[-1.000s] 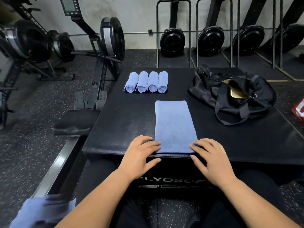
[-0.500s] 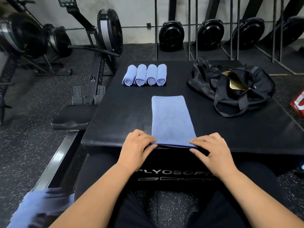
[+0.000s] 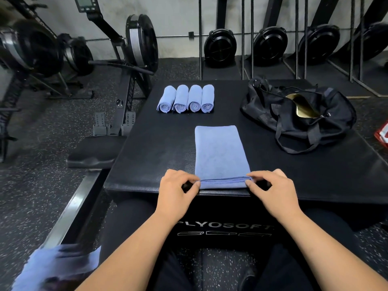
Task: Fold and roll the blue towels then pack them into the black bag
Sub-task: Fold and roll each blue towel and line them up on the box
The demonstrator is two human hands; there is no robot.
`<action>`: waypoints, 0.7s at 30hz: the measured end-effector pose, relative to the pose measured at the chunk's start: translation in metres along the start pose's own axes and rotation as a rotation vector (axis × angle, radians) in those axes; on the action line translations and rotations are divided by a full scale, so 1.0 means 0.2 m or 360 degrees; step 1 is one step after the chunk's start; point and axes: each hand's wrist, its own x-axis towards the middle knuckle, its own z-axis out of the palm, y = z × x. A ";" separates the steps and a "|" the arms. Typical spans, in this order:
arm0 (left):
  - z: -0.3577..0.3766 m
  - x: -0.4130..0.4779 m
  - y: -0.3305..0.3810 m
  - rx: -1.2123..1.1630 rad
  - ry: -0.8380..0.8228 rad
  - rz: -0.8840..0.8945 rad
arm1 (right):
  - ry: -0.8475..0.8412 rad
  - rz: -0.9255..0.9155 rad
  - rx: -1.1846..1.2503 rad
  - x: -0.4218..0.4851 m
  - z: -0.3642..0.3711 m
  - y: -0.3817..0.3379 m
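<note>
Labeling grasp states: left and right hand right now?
Left hand: pinches near-left corner of the folded towel.
Right hand: pinches its near-right corner.

Gym room. Back wall (image 3: pixel 178 15) is pale, scuffed plaster, with a thin metal pipe (image 3: pixel 168 36) running along it low down. Floor (image 3: pixel 42 196) is black rubber, flecked white.

Centre: a black padded plyo box (image 3: pixel 159 152), "PLYOSOFT" in white on its near face.

Left of the box: a rowing machine (image 3: pixel 139 40) with its flywheel toward the wall. Its monitor (image 3: pixel 84 3) sits on an arm above. Footplates (image 3: pixel 114 122), seat (image 3: pixel 92 152) and rail (image 3: pixel 71 208) run beside the box's left edge. More rowers (image 3: pixel 31 49) farther left, blurred.

Back wall, right: four upright rowers (image 3: pixel 269 46), fan housings low, on smooth black mats (image 3: pixel 220 73).

Right edge: a red-and-white object (image 3: pixel 383 133), cut off. Light is even and soft.
</note>
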 end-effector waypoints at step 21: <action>-0.01 0.02 -0.08 0.0325 -0.0085 0.0516 | 0.0045 -0.0685 -0.0491 -0.01 0.02 0.12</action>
